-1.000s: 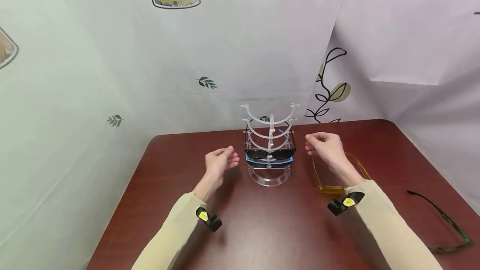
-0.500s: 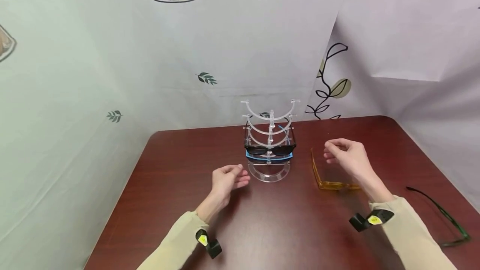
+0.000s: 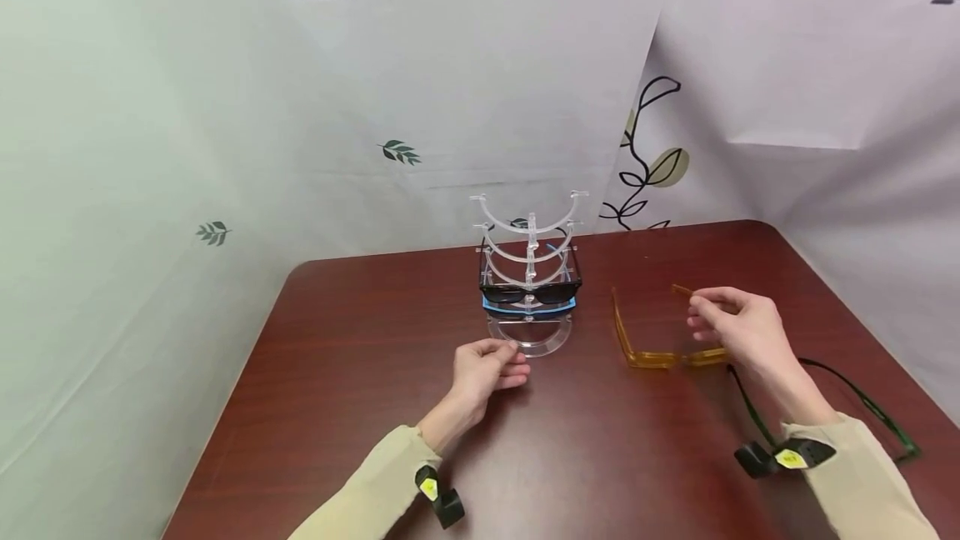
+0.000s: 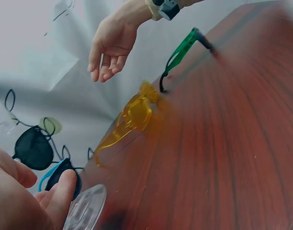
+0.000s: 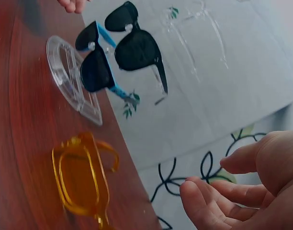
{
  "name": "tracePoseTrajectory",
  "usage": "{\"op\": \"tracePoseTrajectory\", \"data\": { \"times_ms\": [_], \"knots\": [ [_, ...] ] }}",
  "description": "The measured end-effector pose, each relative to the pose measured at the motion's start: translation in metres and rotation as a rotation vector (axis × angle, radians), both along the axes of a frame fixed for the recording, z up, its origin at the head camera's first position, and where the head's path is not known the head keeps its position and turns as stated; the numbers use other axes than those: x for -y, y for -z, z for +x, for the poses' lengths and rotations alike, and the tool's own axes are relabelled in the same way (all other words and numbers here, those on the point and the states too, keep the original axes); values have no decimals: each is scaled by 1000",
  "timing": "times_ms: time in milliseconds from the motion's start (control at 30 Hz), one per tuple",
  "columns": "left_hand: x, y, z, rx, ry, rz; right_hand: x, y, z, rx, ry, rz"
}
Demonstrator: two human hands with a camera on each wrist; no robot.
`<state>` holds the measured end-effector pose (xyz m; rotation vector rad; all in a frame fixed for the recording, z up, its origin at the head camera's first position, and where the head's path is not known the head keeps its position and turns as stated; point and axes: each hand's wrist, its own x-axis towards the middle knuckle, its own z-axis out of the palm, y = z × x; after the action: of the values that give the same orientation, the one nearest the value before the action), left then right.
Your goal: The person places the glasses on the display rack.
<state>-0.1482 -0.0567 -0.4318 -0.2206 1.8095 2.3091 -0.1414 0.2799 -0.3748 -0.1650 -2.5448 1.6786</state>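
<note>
My right hand point(image 3: 742, 336) hovers over the right part of the amber-yellow glasses point(image 3: 651, 359), which lie unfolded on the table. In the right wrist view its thumb and fingers point(image 5: 199, 196) are apart, with nothing between them. My left hand point(image 3: 487, 373), loosely bent and holding nothing, is at the front left of the clear display stand's base point(image 3: 553, 346). Black sunglasses point(image 3: 557, 294) hang on the stand. Just below them are blue-framed sunglasses point(image 5: 96, 72) with dark lenses. The stand's upper clear arms carry no glasses.
Green-framed glasses point(image 3: 879, 413) lie at the right of the dark red table point(image 3: 360, 315), partly hidden behind my right forearm. A pale cloth backdrop point(image 3: 465, 90) with printed plants rises behind the table and along its sides.
My right hand has moved right, away from the stand and over the yellow glasses. My left hand has come nearer to me and rightward, to the front of the stand's base.
</note>
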Motion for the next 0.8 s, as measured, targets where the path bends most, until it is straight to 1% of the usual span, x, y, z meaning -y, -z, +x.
{"op": "tracePoseTrajectory", "data": {
  "times_ms": [167,300,400,600,800],
  "knots": [
    [-15,5,1,12,8,-3,-14,6,4,6,17,37],
    [-30,9,0,21,16,0,-28,12,8,20,39,99],
    [-43,11,-2,24,20,-2,-37,15,10,30,36,142],
    [-63,12,-6,13,35,-14,-50,21,9,57,19,143],
    [-77,13,-10,12,27,-33,-56,22,7,86,19,153]
  ]
}}
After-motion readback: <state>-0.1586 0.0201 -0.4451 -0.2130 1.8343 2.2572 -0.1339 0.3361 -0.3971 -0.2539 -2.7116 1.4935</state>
